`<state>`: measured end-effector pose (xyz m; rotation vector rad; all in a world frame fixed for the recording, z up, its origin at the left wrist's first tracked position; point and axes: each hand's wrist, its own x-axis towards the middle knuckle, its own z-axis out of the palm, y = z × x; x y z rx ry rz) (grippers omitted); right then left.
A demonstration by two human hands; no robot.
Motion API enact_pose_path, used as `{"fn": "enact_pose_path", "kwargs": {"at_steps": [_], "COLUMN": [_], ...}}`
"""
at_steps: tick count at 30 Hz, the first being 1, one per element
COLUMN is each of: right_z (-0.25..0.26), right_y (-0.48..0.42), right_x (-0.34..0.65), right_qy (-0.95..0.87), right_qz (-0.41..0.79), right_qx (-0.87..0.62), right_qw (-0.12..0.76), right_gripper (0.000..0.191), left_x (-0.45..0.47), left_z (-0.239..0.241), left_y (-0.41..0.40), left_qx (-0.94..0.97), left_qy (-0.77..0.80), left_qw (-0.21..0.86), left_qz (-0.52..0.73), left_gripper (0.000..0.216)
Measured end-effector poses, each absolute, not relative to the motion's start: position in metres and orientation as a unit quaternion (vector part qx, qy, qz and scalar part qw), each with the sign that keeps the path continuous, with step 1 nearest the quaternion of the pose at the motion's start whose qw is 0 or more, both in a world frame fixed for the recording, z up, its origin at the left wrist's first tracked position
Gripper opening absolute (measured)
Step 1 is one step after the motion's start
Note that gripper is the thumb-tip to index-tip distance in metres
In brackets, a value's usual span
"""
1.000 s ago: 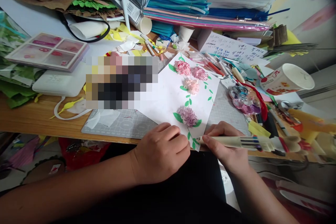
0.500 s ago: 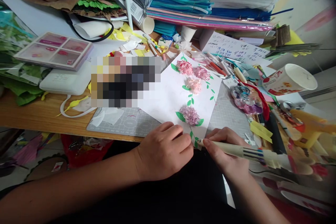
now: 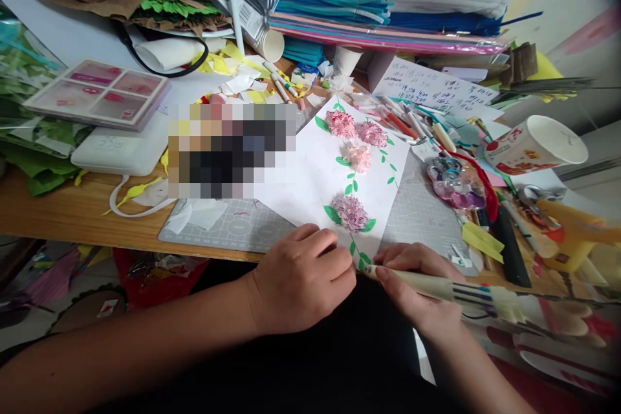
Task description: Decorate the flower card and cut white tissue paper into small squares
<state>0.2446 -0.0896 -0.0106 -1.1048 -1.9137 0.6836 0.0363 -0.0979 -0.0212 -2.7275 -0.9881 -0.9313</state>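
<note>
A white sheet [image 3: 315, 174] lies on a grey cutting mat [image 3: 242, 226]. It carries several pink paper flowers [image 3: 350, 212] with green drawn leaves and stems. My left hand [image 3: 303, 278] rests curled on the sheet's near corner, pressing it down, its fingers closed. My right hand [image 3: 417, 284] grips a cream multi-colour pen [image 3: 436, 284], whose tip touches the green leaves at the sheet's bottom corner.
The wooden desk [image 3: 72, 213] is crowded: a pink compartment box [image 3: 97, 92], a white device [image 3: 121, 150], markers [image 3: 402, 123], a paper cup [image 3: 533, 145], a paint palette [image 3: 453, 184], stacked foam sheets [image 3: 339, 6] and handwritten paper [image 3: 427, 87]. A blurred patch covers the middle.
The pen tip has shifted slightly along the bottom leaves. Both hands stay in nearly the same place; the view moved a little.
</note>
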Motion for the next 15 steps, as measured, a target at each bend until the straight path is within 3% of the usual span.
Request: {"fn": "enact_pose_path", "kwargs": {"at_steps": [15], "right_z": [-0.0126], "right_y": [-0.0893], "right_x": [0.2396], "right_qy": [-0.732], "right_qz": [0.291], "right_qx": [-0.447], "right_qw": [0.424], "right_gripper": [0.016], "left_x": [0.0352], "left_z": [-0.0233], "left_y": [-0.0977], "left_qx": [-0.895], "left_qy": [-0.323], "left_qw": [0.034], "left_qz": [-0.305], "left_gripper": [0.014]}}
